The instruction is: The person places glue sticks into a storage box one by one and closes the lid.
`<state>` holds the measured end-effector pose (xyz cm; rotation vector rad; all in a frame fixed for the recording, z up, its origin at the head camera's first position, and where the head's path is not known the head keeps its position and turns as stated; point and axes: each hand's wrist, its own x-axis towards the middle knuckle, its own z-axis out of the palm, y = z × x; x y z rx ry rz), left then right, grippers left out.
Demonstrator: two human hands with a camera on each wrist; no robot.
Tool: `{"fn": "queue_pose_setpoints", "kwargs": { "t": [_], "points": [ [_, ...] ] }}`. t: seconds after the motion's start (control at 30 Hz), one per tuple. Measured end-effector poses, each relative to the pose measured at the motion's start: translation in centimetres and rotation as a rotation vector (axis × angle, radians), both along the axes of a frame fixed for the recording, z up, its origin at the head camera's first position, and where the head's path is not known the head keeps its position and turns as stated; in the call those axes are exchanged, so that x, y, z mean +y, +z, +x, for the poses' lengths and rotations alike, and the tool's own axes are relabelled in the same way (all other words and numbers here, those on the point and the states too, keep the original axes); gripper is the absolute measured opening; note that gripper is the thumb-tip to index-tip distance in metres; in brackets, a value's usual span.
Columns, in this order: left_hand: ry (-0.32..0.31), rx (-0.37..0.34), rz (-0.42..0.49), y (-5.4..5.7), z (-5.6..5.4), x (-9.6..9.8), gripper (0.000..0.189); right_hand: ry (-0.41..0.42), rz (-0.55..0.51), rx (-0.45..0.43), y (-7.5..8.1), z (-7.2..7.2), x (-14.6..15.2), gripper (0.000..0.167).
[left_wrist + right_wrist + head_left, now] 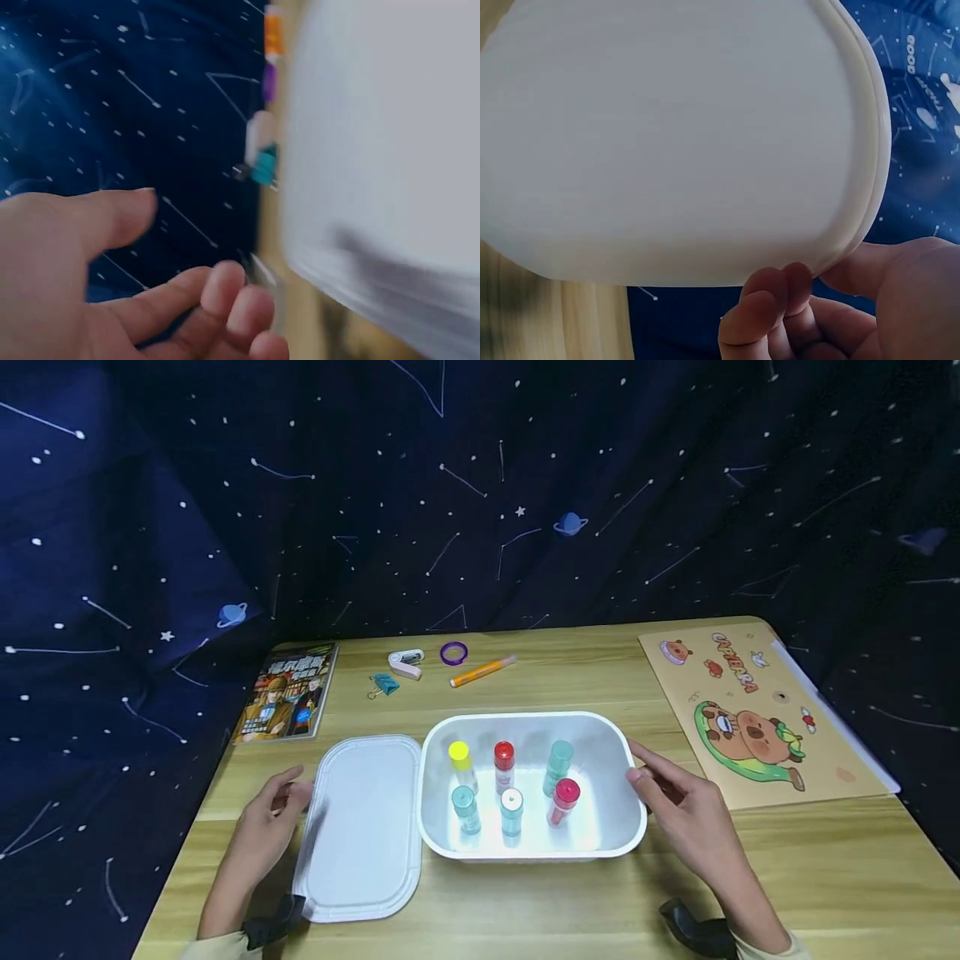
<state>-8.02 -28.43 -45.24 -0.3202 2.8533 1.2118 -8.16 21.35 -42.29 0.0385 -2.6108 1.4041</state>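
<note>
A white plastic bin (611,806) stands in the middle of the table. Inside it several small clear bottles stand upright, with yellow, red (504,753), teal, white (512,802) and pink-red caps. My right hand (690,818) holds the bin's right end, thumb at the rim and fingers against the outer wall. In the right wrist view the bin's pale wall (675,150) fills most of the frame. Left of the bin lies a flat white lid (363,831). My left hand (258,827) is beside the lid's left edge, fingers loosely bent and holding nothing.
Behind the bin lie an orange marker (478,672), a purple ring (453,653), a white-and-pink item (406,662) and a teal binder clip (385,684). A comic-style book (288,693) is at back left, a capybara folder (757,718) at right. Dark starry cloth (480,510) hangs behind.
</note>
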Motion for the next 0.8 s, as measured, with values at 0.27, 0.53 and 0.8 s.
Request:
{"fn": "queue_pose_setpoints", "kwargs": {
  "t": [0.27, 0.53, 0.8],
  "points": [
    [0.068, -0.02, -0.049, -2.1, 0.4, -0.1, 0.037, 0.011, 0.002, 0.005, -0.1, -0.2, 0.1, 0.039],
    [0.095, -0.067, -0.137, -2.4, 0.2, -0.8, 0.028, 0.021, -0.023, -0.006, -0.2, -0.1, -0.1, 0.039],
    [0.102, -0.081, -0.167, -2.1, -0.1, -0.9, 0.024, 0.005, -0.019, -0.009, -0.2, 0.0, -0.1, 0.038]
  ]
}}
